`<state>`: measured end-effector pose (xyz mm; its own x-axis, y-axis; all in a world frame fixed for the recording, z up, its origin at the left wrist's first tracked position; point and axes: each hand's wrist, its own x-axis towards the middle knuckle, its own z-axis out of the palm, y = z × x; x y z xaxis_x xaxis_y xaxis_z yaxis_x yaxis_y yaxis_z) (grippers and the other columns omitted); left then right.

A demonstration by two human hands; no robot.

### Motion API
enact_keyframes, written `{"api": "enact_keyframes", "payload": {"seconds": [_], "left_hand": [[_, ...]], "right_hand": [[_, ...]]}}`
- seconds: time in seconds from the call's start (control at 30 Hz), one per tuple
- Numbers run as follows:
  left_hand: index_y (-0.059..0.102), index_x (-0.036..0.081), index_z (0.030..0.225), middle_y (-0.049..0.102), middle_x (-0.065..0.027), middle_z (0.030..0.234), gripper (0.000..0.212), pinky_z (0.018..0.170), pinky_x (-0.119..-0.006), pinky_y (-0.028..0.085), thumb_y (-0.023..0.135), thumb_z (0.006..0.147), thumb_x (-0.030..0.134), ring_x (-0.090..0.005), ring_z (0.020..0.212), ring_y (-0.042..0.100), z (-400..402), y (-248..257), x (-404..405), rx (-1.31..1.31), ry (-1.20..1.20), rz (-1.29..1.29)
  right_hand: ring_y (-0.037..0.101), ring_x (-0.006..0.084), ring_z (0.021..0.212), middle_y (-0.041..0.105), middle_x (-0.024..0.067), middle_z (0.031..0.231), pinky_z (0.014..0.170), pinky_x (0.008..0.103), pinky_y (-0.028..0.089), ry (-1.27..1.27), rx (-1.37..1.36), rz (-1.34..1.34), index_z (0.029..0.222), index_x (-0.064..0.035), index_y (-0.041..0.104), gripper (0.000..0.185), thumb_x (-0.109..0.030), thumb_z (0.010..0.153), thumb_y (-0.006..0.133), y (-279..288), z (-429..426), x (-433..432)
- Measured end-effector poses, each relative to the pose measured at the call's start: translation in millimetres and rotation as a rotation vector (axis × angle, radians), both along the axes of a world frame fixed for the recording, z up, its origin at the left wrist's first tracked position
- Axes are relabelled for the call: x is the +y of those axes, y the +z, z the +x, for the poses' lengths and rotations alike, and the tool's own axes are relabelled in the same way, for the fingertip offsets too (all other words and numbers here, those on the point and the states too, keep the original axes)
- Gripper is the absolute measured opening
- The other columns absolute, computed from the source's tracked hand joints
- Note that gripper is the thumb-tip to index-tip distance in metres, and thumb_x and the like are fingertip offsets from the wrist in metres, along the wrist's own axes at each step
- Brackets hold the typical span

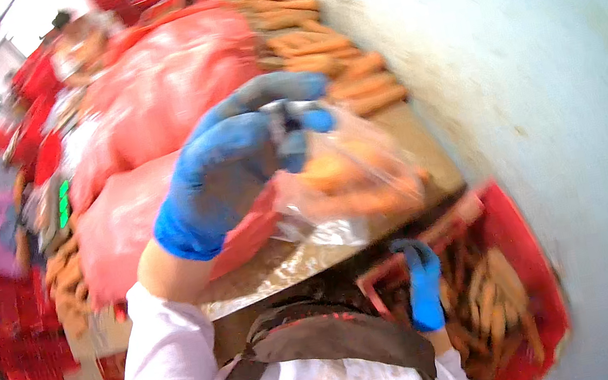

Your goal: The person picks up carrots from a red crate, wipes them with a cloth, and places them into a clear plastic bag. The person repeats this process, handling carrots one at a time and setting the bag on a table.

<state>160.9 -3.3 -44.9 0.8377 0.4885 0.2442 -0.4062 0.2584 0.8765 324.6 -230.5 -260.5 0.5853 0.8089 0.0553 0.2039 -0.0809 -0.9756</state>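
My left hand, in a soiled blue glove, is raised over the table, its fingers closed on the gathered top of a clear plastic bag. Orange carrots show through the bag, which hangs to the right of the hand. Lower right, my right hand, also in a blue glove, is down beside the rim of a red plastic crate holding loose carrots. Its fingers are blurred, and whether they hold anything cannot be told. Crumpled clear plastic lies on the table below the bag.
Large pink-red sacks lie on the table. Carrots are piled along its far right edge beside a pale wall, with more carrots at the left. Other people are at the left, near red crates.
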Motion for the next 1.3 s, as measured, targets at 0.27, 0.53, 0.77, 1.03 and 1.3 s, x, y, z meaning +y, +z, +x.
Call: {"api": "enact_keyframes", "payload": {"seconds": [0.27, 0.53, 0.77, 1.03, 1.3], "left_hand": [[0.043, -0.002, 0.125, 0.058, -0.0142, 0.106, 0.049, 0.07, -0.023, 0.044, 0.058, 0.083, 0.021, -0.0116, 0.073, 0.054, -58, 47, -17, -0.138, 0.0, 0.016], [0.042, -0.003, 0.125, 0.058, -0.0173, 0.101, 0.052, 0.066, -0.023, 0.044, 0.058, 0.083, 0.023, -0.0127, 0.074, 0.057, -191, 59, 9, -0.133, 0.204, 0.171], [0.043, -0.006, 0.123, 0.062, -0.0205, 0.099, 0.056, 0.06, -0.021, 0.046, 0.06, 0.083, 0.029, -0.0135, 0.075, 0.06, -351, 84, 39, -0.113, 0.454, 0.276], [0.051, 0.002, 0.12, 0.06, -0.0098, 0.11, 0.041, 0.082, -0.025, 0.045, 0.038, 0.094, 0.031, -0.0161, 0.098, 0.058, -497, 96, 149, -0.015, 0.768, 0.46], [0.063, 0.008, 0.096, 0.063, -0.0063, 0.069, 0.027, 0.044, -0.021, 0.035, 0.06, 0.079, 0.029, -0.0075, 0.048, 0.044, -606, 47, 264, 0.498, 1.326, 0.105]], "right_hand": [[0.055, 0.0216, 0.078, 0.062, 0.0099, 0.083, 0.074, 0.0334, 0.045, 0.027, -0.163, -0.022, 0.086, 0.0035, 0.061, 0.019, -0.014, 0.087, 0.054, -106, 26, 27], [0.058, 0.0364, 0.079, 0.063, 0.022, 0.087, 0.076, 0.042, 0.046, 0.125, -0.667, -0.244, 0.09, 0.0009, 0.067, 0.035, -0.032, 0.085, 0.056, -48, -17, 45], [0.054, 0.0365, 0.075, 0.062, 0.02, 0.08, 0.071, 0.0446, 0.044, 0.061, -0.965, -0.287, 0.081, -0.002, 0.067, 0.028, -0.027, 0.083, 0.056, -64, -27, 39], [0.053, 0.0372, 0.075, 0.061, 0.0209, 0.08, 0.07, 0.0457, 0.044, 0.058, -1.108, -0.512, 0.08, -0.0037, 0.066, 0.025, -0.026, 0.082, 0.054, -55, -34, 48], [0.052, 0.041, 0.079, 0.06, 0.0246, 0.084, 0.074, 0.0482, 0.042, -0.01, -1.041, -0.602, 0.086, -0.004, 0.066, 0.031, -0.031, 0.082, 0.053, -50, -43, 55]]}}
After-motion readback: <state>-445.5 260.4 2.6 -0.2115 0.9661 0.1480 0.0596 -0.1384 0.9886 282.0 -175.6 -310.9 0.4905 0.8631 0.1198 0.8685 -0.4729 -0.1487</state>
